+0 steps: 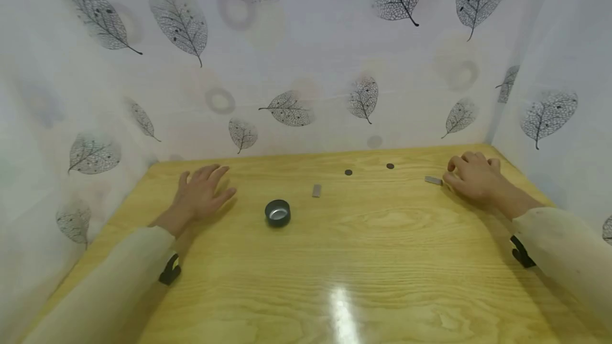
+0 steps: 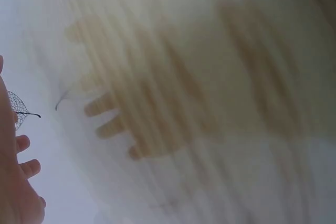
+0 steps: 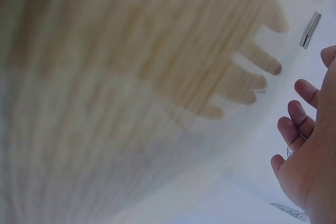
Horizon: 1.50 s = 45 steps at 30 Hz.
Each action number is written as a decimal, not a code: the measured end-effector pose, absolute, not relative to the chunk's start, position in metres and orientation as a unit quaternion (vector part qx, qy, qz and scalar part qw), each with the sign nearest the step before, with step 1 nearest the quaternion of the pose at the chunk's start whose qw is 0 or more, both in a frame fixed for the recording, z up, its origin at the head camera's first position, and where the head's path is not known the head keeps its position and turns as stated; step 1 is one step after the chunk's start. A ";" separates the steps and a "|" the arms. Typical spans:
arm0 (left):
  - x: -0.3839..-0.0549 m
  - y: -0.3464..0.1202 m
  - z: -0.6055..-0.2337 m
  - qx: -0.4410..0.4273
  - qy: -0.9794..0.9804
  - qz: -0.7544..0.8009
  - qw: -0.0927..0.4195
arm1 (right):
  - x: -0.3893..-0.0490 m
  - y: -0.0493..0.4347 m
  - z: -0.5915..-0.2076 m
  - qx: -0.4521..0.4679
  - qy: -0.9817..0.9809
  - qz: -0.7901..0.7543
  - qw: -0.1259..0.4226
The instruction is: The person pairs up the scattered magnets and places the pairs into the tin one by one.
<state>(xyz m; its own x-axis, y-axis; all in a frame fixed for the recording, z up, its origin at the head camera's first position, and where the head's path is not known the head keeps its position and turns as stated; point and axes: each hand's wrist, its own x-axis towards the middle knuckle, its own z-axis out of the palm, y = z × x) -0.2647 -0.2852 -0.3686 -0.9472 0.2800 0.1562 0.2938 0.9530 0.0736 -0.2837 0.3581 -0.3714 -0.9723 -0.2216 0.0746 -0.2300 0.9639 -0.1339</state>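
Observation:
In the head view my left hand (image 1: 198, 194) is low over the left side of the table, fingers spread and holding nothing. To its right stands a small dark round bowl (image 1: 278, 213) with a shiny inside. My right hand (image 1: 473, 174) is at the table's far right with fingers loosely bent. Just left of its fingertips lies a small grey metal bar (image 1: 433, 180); the right wrist view shows this bar (image 3: 310, 30) apart from the fingers (image 3: 307, 93). A second flat grey piece (image 1: 316, 190) lies right of the bowl.
Two small dark discs (image 1: 348, 172) lie toward the back of the glossy wooden table (image 1: 306, 269). White curtains (image 1: 306, 57) with leaf prints hang behind the table and along both sides. Both wrists carry a black strap piece (image 1: 522, 252).

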 end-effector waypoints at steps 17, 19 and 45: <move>-0.260 -0.262 -0.367 -0.168 -0.983 -0.048 0.062 | -0.291 0.354 -0.375 0.127 -0.989 0.070 0.027; -0.259 -0.256 -0.367 -0.176 -0.981 -0.045 0.061 | -0.291 0.354 -0.375 0.130 -0.989 0.069 0.027; -0.243 -0.201 -0.374 -0.272 -0.956 -0.056 0.095 | -0.293 0.344 -0.373 0.152 -0.987 0.053 0.025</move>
<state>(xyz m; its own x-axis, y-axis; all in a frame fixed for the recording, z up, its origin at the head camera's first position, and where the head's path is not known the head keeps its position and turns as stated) -0.2433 -0.2008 -0.3743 -0.8336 0.5099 0.2126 0.5311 0.8455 0.0545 -0.2931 0.3445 -0.3728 -0.9526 -0.2969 0.0662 -0.3023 0.9483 -0.0971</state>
